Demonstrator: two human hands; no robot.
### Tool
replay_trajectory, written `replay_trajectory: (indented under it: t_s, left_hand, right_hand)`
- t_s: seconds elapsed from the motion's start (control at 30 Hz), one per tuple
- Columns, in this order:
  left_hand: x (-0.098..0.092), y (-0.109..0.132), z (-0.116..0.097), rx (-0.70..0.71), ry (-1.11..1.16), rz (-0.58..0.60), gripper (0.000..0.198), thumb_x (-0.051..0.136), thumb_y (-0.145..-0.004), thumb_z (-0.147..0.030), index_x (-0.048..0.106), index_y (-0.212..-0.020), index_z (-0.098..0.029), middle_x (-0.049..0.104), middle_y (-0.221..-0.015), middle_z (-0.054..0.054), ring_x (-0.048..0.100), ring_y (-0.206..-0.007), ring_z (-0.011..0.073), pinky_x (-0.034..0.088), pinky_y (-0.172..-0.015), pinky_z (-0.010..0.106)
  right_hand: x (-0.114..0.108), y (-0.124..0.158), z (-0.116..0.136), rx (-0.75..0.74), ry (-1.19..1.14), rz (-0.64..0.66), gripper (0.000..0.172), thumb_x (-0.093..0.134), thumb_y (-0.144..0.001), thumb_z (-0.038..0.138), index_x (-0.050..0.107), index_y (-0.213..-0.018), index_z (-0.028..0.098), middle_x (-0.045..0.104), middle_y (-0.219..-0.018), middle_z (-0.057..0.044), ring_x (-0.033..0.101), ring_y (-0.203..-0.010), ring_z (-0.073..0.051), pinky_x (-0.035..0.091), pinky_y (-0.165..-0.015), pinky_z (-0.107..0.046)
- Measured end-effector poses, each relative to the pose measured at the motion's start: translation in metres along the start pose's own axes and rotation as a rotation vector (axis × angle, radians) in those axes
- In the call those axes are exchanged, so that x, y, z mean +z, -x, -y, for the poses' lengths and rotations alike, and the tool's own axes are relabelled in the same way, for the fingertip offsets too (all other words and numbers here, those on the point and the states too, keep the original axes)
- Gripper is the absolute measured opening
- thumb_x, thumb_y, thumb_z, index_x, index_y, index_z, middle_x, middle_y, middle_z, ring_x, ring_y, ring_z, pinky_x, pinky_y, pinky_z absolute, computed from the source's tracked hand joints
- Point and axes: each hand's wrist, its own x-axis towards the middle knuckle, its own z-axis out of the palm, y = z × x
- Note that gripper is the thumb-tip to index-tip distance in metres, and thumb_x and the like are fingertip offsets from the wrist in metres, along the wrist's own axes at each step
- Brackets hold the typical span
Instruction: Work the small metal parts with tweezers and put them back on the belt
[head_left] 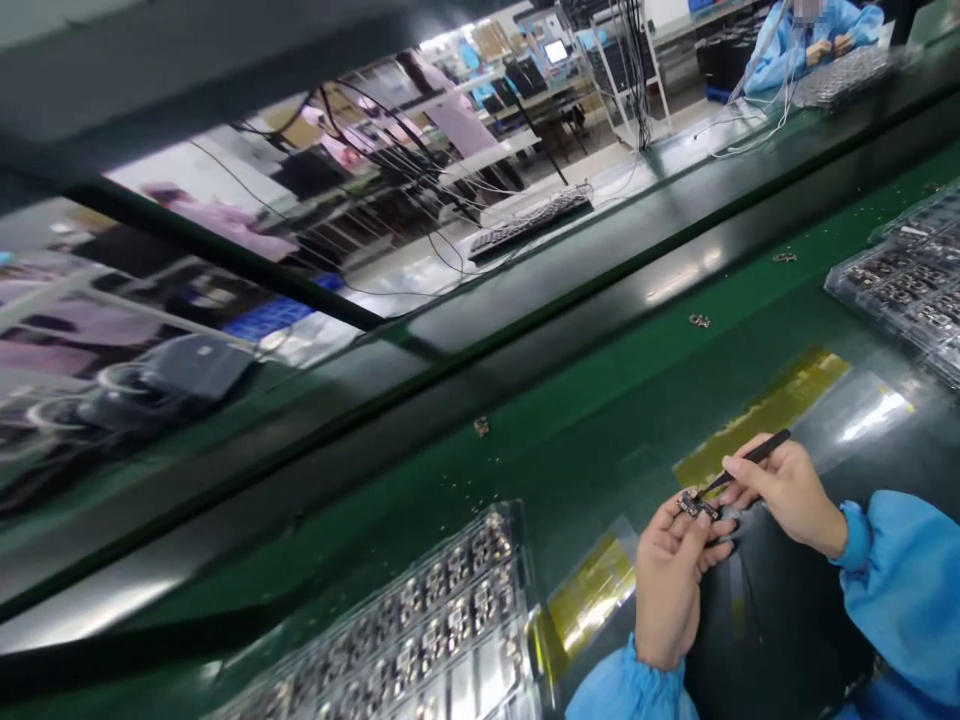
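Between the thumb and fingers of my left hand (675, 575) is a small electronic module (697, 505), dark with metallic parts. My right hand (784, 492) grips black tweezers (750, 459), slanting down to the left. Their tip meets or hovers just over the module; I cannot tell which. Part of the right fingers sits behind the left fingertips. Just beyond both hands, a yellow tape strip (761, 415) lies on the bench, and another yellow strip (592, 590) is left of my left wrist.
A clear tray (517, 530) with rows of modules stands at lower left, and another filled tray (840, 280) at right. Loose modules (700, 320) lie on the green belt (585, 400). Across the line, a person in blue (772, 50) sits by bubble wrap (847, 75).
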Motion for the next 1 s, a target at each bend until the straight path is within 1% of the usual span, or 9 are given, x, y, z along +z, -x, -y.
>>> replay_trajectory:
  t_s: [0.1,0.23,0.4,0.53,0.77,1.0]
  left_hand:
    - [-0.0009,-0.0015,0.0014,0.004,0.02,0.009,0.039,0.075,-0.066,-0.024,0.055,-0.097,-0.012,0.067,-0.085,0.007,0.066,-0.07,0.0145,0.054,-0.056,0.02]
    - [-0.0036,-0.0012,0.0012,-0.001,0.045,0.016,0.038,0.075,-0.066,-0.023,0.056,-0.097,-0.012,0.066,-0.078,0.004,0.066,-0.073,0.0157,0.054,-0.056,0.02]
    - [-0.0049,-0.0023,0.0,-0.03,0.053,0.042,0.04,0.075,-0.066,-0.021,0.056,-0.1,-0.012,0.066,-0.081,0.005,0.067,-0.075,0.0168,0.055,-0.057,0.02]
    - [-0.0029,-0.0016,-0.0022,-0.028,0.057,0.031,0.039,0.074,-0.066,-0.02,0.056,-0.099,-0.012,0.067,-0.081,0.006,0.067,-0.075,0.0167,0.054,-0.056,0.019]
    - [-0.0012,0.0003,-0.0039,-0.041,0.06,0.014,0.043,0.075,-0.064,-0.019,0.055,-0.101,-0.011,0.068,-0.081,0.007,0.066,-0.072,0.0159,0.054,-0.055,0.02]
    - [-0.0014,0.0001,-0.0034,-0.039,0.063,0.011,0.041,0.075,-0.063,-0.019,0.056,-0.099,-0.012,0.068,-0.08,0.006,0.067,-0.074,0.0173,0.054,-0.055,0.02]
  right_hand:
    - [0.0024,0.0023,-0.0036,-0.008,0.035,-0.001,0.037,0.073,-0.063,0.046,0.057,-0.07,0.013,0.065,-0.051,-0.001,0.064,-0.046,-0.014,0.051,-0.042,-0.019]
    - [-0.001,0.0046,-0.0054,-0.02,0.08,-0.009,0.037,0.073,-0.063,0.045,0.056,-0.069,0.013,0.065,-0.05,-0.001,0.064,-0.046,-0.014,0.052,-0.042,-0.02]
    - [-0.003,0.0055,-0.0048,-0.033,0.126,0.006,0.035,0.073,-0.064,0.044,0.056,-0.069,0.014,0.066,-0.051,-0.001,0.064,-0.045,-0.014,0.051,-0.043,-0.02]
    - [-0.002,0.0061,-0.0046,-0.057,0.153,0.003,0.033,0.071,-0.067,0.044,0.057,-0.07,0.014,0.066,-0.052,-0.001,0.064,-0.046,-0.014,0.051,-0.043,-0.021]
    - [-0.0017,0.0072,-0.0046,-0.07,0.176,0.016,0.031,0.072,-0.066,0.042,0.057,-0.069,0.014,0.065,-0.051,0.0,0.064,-0.047,-0.014,0.051,-0.043,-0.021]
    - [-0.0017,0.0077,-0.0044,-0.082,0.19,0.019,0.033,0.07,-0.068,0.045,0.057,-0.069,0.015,0.064,-0.051,0.0,0.064,-0.047,-0.014,0.051,-0.043,-0.022]
